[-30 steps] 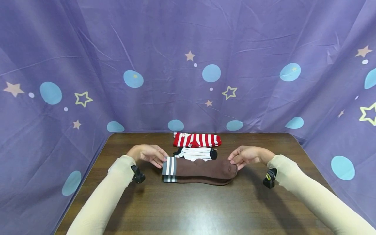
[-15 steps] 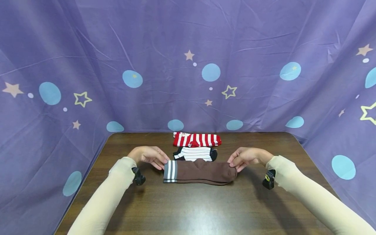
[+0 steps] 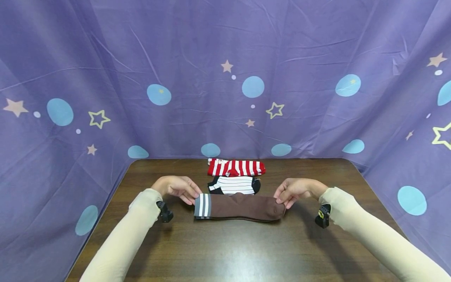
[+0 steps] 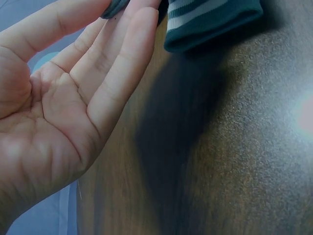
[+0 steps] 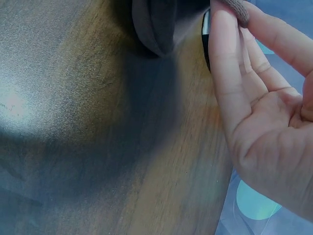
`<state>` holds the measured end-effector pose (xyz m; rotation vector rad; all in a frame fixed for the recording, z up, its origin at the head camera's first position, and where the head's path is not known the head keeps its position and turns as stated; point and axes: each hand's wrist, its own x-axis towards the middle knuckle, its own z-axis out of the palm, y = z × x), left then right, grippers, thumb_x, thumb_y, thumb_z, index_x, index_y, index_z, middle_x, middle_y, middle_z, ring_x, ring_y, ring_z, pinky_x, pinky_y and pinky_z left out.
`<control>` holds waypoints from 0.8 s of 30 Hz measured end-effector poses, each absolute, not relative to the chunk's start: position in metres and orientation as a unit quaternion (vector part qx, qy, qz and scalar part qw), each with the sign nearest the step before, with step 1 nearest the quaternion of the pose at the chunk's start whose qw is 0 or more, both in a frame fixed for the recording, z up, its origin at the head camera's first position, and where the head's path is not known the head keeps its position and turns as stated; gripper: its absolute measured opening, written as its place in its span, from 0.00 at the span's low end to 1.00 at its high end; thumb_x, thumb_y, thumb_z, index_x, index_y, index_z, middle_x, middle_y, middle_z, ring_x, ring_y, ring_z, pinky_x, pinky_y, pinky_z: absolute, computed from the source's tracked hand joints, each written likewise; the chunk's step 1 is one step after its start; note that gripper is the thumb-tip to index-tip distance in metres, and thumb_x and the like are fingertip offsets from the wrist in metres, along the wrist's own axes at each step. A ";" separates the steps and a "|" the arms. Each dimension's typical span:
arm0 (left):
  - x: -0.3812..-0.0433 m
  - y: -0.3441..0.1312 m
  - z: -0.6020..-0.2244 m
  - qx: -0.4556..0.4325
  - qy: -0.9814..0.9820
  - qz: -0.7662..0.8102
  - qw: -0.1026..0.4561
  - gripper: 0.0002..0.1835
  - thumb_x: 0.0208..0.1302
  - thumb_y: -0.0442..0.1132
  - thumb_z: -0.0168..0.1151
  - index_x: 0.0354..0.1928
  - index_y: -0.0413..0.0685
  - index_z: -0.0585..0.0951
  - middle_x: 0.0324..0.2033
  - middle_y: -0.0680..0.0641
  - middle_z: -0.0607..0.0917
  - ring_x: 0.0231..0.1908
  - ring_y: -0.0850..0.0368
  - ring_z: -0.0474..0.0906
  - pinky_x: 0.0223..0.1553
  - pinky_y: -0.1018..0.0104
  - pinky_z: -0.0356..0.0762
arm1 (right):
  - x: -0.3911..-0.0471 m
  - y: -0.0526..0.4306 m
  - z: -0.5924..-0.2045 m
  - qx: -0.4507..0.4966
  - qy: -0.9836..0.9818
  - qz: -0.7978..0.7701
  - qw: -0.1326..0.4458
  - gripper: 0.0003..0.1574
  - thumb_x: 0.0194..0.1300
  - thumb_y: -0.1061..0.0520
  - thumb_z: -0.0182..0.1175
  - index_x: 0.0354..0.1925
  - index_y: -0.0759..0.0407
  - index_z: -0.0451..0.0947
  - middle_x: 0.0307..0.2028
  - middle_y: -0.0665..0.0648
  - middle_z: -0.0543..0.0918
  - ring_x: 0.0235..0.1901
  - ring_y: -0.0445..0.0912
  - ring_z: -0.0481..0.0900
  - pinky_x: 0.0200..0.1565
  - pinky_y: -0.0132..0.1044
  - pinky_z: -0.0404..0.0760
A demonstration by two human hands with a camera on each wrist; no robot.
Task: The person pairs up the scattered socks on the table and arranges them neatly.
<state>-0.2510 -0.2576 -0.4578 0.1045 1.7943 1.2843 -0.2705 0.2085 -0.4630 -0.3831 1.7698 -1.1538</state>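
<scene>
A pair of brown socks (image 3: 239,207), one laid over the other, stretches sideways between my two hands near the middle of the table. My left hand (image 3: 180,188) pinches the grey cuff with white stripes at its far corner. At the toe end, my right hand (image 3: 297,190) pinches the far edge between thumb and fingers. In the left wrist view the striped cuff (image 4: 210,22) hangs just beyond the fingers. The right wrist view shows the brown toe (image 5: 154,27) hanging over its shadow on the wood.
Just behind the brown socks lie white socks (image 3: 234,184) with thin dark stripes and black ends. Red-and-white striped socks (image 3: 243,168) lie farther back, near the rear edge of the wooden table (image 3: 232,250). A purple curtain (image 3: 225,78) surrounds the back and sides.
The upper brown sock has come down over the lower one, so the two now nearly line up. Both hands have lowered slightly and kept their pinch.
</scene>
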 end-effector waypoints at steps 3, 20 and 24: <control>-0.250 -0.257 -0.460 0.042 0.729 0.516 0.447 0.10 0.68 0.25 0.57 0.41 0.43 0.86 0.31 0.48 0.89 0.32 0.59 0.87 0.45 0.62 0.89 | -0.269 0.208 -0.465 -0.157 0.725 -0.471 0.477 0.06 0.65 0.68 0.63 0.40 0.61 0.84 0.24 0.47 0.83 0.24 0.36 0.82 0.33 0.29 0.87; -0.249 -0.257 -0.469 0.025 0.744 0.508 0.434 0.08 0.69 0.29 0.60 0.45 0.38 0.86 0.32 0.48 0.90 0.33 0.58 0.87 0.46 0.61 0.89 | -0.263 0.204 -0.476 -0.149 0.740 -0.454 0.474 0.03 0.65 0.67 0.64 0.37 0.60 0.83 0.23 0.47 0.82 0.23 0.36 0.81 0.31 0.28 0.86; -0.249 -0.256 -0.469 0.020 0.747 0.503 0.434 0.07 0.68 0.29 0.61 0.44 0.38 0.86 0.32 0.47 0.90 0.32 0.58 0.87 0.44 0.62 0.89 | -0.262 0.203 -0.477 -0.148 0.742 -0.449 0.475 0.04 0.64 0.67 0.65 0.36 0.60 0.83 0.22 0.47 0.81 0.22 0.35 0.80 0.30 0.28 0.85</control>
